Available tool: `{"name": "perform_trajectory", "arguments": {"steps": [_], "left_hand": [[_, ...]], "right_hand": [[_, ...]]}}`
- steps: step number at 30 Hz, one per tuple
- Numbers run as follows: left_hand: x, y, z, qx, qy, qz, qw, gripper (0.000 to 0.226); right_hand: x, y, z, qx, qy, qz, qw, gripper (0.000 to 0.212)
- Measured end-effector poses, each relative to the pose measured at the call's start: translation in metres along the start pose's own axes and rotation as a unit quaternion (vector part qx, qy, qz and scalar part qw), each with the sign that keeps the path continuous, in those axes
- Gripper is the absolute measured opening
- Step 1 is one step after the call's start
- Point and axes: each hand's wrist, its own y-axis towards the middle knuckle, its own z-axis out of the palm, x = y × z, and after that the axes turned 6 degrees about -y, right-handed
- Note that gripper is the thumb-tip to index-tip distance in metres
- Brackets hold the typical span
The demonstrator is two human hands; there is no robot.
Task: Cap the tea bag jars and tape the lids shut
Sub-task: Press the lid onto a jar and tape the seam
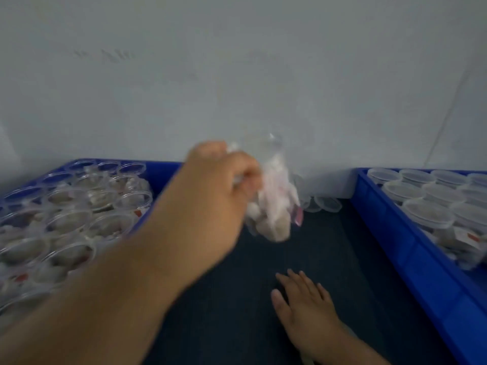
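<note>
My left hand (pixel 218 196) grips a clear jar of tea bags (pixel 271 196) and holds it in the air over the dark table, blurred by motion. No lid shows on the jar. My right hand (pixel 303 304) lies flat on the dark table surface (pixel 237 312) with straight fingers and holds nothing. A few loose clear lids (pixel 326 204) lie at the back of the table by the wall. No tape is in view.
A blue crate (pixel 158 175) on the left holds several uncapped jars of tea bags (pixel 68 222). A blue crate (pixel 395 246) on the right holds several capped jars (pixel 427 212). A pale wall (pixel 237 75) stands close behind.
</note>
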Motion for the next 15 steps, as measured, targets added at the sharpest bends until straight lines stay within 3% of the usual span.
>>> {"name": "perform_trajectory", "arguments": {"steps": [4,7,9,11,15], "left_hand": [[0.011,-0.070,0.063,0.163,-0.047,-0.126,0.977,0.017],[0.027,-0.084,0.075,0.154,-0.075,-0.155,0.973,0.014],[0.034,-0.084,0.081,0.146,-0.070,-0.138,0.977,0.017],[0.039,-0.085,0.088,0.142,-0.045,-0.117,0.982,0.011],[0.050,-0.090,0.108,0.186,-0.024,-0.096,0.978,0.021]], "right_hand": [[-0.007,0.001,-0.018,0.028,0.236,-0.007,0.971,0.041],[-0.016,-0.005,-0.025,0.027,0.406,0.020,0.913,0.040],[-0.024,-0.003,-0.025,-0.036,0.485,0.088,0.869,0.028],[-0.032,0.003,-0.026,-0.104,0.560,0.162,0.806,0.034],[-0.047,0.031,-0.046,-0.208,0.635,0.230,0.707,0.024]]}}
